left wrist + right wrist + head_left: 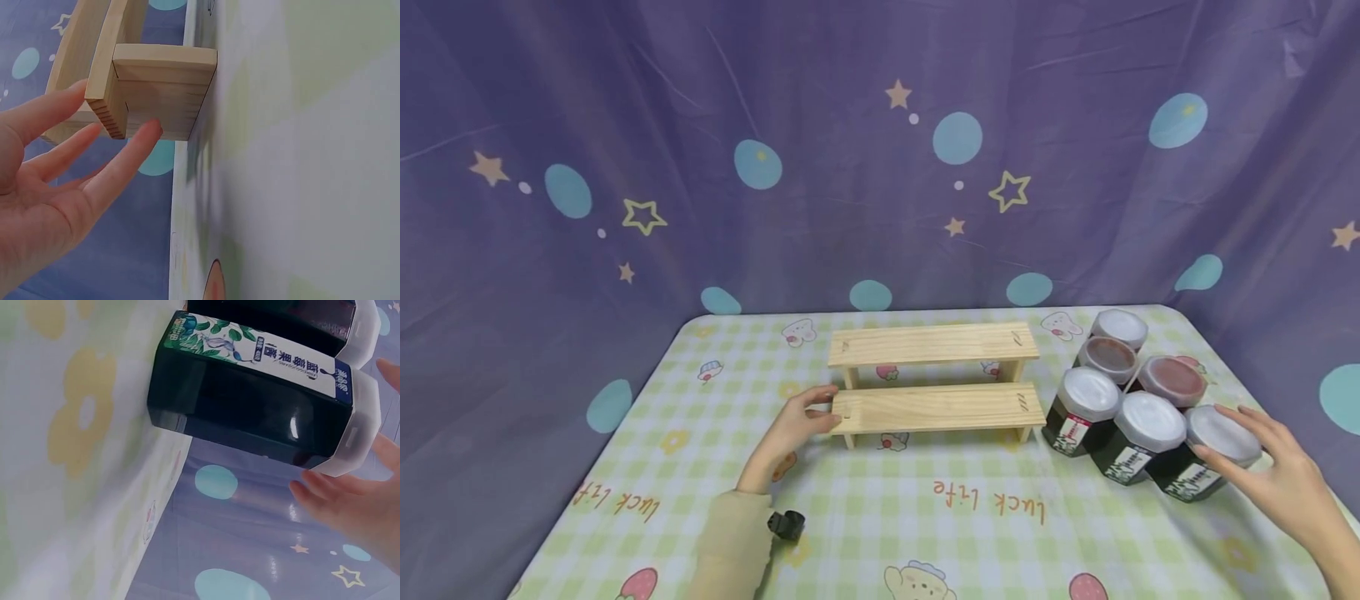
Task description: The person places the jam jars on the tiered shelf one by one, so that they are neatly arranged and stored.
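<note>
A two-step wooden display shelf (pixel 936 408) stands mid-table, its pale boards set one behind and above the other. At the left end of its front board is my left hand (pixel 801 421), with thumb and fingers spread around the board's end (pixel 106 103). On the right, dark jam jars with whitish lids stand in a close cluster. My right hand (pixel 1273 467) is at the nearest right jar (pixel 1195 471), fingers spread about its lid. In the right wrist view, that jar (pixel 250 406) shows a blueberry-print label, and the fingertips are right at the lid's edge.
Other jars, including a front-left jar (pixel 1086 408) and a reddish-topped one (pixel 1172 379), stand against the nearest right one. A small black object (pixel 787 525) is by the left sleeve (pixel 730 542). A checked cloth (pixel 850 517) covers the table; a purple curtain (pixel 850 250) hangs behind.
</note>
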{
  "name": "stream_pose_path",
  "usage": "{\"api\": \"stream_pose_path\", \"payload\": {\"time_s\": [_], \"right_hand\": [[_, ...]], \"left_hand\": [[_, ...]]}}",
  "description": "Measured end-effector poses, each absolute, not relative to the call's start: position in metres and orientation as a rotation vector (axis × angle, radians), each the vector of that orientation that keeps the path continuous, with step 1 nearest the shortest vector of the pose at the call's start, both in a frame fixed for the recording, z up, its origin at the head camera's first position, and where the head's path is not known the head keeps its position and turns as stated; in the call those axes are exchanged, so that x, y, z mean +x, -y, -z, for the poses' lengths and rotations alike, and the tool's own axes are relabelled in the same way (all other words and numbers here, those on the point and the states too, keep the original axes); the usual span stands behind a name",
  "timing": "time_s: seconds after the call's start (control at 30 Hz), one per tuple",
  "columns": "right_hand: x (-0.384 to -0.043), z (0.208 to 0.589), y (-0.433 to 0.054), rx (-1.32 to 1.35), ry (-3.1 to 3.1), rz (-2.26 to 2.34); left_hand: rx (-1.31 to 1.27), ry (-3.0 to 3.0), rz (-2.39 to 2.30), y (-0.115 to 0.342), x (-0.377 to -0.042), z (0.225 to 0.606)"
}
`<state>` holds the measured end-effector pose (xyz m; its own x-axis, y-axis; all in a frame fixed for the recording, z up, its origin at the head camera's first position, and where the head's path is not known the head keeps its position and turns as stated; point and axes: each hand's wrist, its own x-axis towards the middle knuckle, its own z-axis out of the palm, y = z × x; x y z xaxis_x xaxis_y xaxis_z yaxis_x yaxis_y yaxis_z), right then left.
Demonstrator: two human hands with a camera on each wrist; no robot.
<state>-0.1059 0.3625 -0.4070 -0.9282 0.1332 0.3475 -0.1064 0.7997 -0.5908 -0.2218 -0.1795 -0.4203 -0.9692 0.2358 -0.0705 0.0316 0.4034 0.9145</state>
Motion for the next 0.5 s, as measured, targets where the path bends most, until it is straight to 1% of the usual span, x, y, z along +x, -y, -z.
{"api": "stream_pose_path", "payload": {"time_s": [0.23, 0.5], "right_hand": [[-0.106, 0.414, -0.364, -0.067, 2.663, -0.854], [-0.108, 0.42, -0.365, -0.019, 2.562, -0.838]], "left_hand": [[0.264, -2.444, -1.621, 0.18, -0.225, 0.424], [0.239, -2.477, -1.624, 0.179, -0.227, 0.427]]}}
